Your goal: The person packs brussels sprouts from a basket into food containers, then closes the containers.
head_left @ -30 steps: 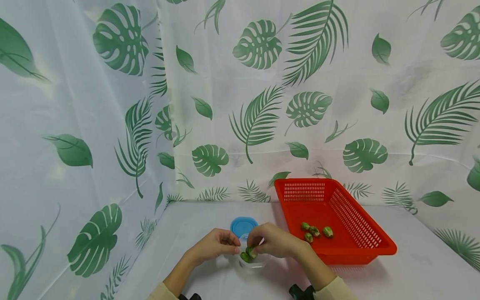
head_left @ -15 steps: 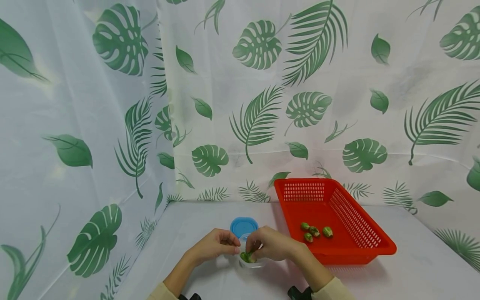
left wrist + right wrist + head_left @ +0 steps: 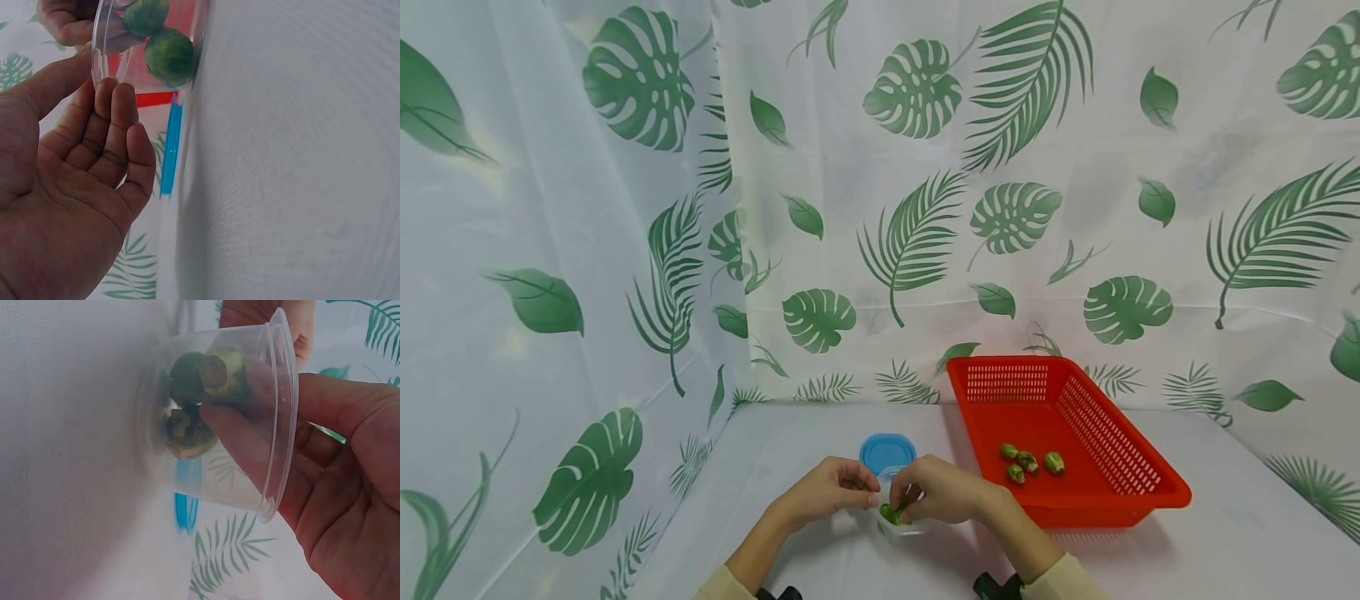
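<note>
A clear plastic tub stands on the white table, with several Brussels sprouts visible through its wall in both wrist views. My left hand is at the tub's left side, its thumb and fingertips pinching the rim. From the right, my right hand reaches over the rim, with its fingers down inside the tub. Thumb and finger pinch one Brussels sprout there; two others touch it. In the head view the fingers partly hide the sprouts.
A blue lid lies on the table just behind the tub. To the right stands a red perforated basket, with several Brussels sprouts in its near left part. A leaf-patterned curtain hangs behind the table.
My right hand has lowered slightly with the Brussels sprout, its fingers now deeper in the tub. My left hand stays at the rim. The basket and lid have not moved.
</note>
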Motion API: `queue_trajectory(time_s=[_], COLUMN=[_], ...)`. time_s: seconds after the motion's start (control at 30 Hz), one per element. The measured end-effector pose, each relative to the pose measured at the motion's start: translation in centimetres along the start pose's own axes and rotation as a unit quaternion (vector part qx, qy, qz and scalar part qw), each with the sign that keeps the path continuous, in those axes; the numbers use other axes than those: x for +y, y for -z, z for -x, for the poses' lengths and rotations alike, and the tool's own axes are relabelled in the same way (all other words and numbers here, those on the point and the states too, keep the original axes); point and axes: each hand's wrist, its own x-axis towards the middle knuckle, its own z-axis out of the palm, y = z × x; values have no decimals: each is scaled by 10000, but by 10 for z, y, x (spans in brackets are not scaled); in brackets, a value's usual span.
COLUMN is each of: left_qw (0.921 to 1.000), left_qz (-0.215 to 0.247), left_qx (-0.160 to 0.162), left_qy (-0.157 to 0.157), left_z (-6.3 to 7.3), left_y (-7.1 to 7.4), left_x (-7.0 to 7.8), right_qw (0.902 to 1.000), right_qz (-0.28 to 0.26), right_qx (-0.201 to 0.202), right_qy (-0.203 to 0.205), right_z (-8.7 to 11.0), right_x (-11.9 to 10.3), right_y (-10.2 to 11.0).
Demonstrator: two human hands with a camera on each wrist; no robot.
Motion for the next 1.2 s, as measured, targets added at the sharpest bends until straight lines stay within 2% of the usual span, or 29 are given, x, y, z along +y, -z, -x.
queue_trajectory(time_s=[0.23, 0.53, 0.9, 1.2], left_qw=[10000, 10000, 10000, 10000], left_qz=[-3, 33, -20, 9], left_qx=[8, 12, -55, -19], left_qy=[26, -17, -3, -20], left_z=[0, -1, -2, -2], left_y=[1, 1, 3, 1], left_x=[-1, -4, -4, -4], right_qw=[9999, 9998, 9999, 9998], right_qz=[-84, -148, -106, -172], right_qx=[-75, -103, -51, 4], right_qy=[55, -82, 98, -36], right_z=[0, 0, 0, 2], right_x=[1, 1, 1, -2], right_y=[-1, -2, -1, -2])
